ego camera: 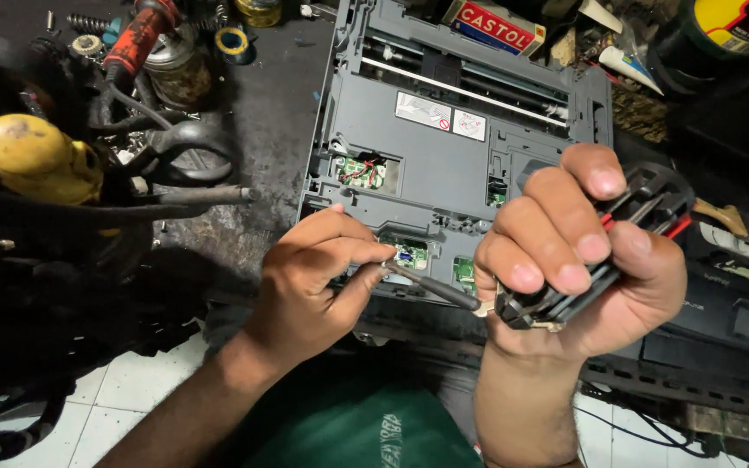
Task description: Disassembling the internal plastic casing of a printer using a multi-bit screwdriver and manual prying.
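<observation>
Screwdriver with a chunky black-and-red ribbed handle (604,260) and a thin dark metal shaft (431,286) sits between both hands, low over the front edge of an opened grey plastic printer chassis (444,147) lying on the dark workbench (270,95). From the head camera, the right hand (578,260) is wrapped tight round the handle, all fingers curled shut with the thumb pressed along the far side. The left hand (318,282) is nearly closed too, thumb and forefinger pinching the shaft's tip, right beside a small green circuit board (409,253) set in the chassis. I would judge the tip or bit is being seated or steadied just now; a next move would call for keeping the shaft aligned while the pinch lets go. Off to the left lie a yellow-handled tool (32,156) and a red-handled tool (136,39), well apart from the hands.
</observation>
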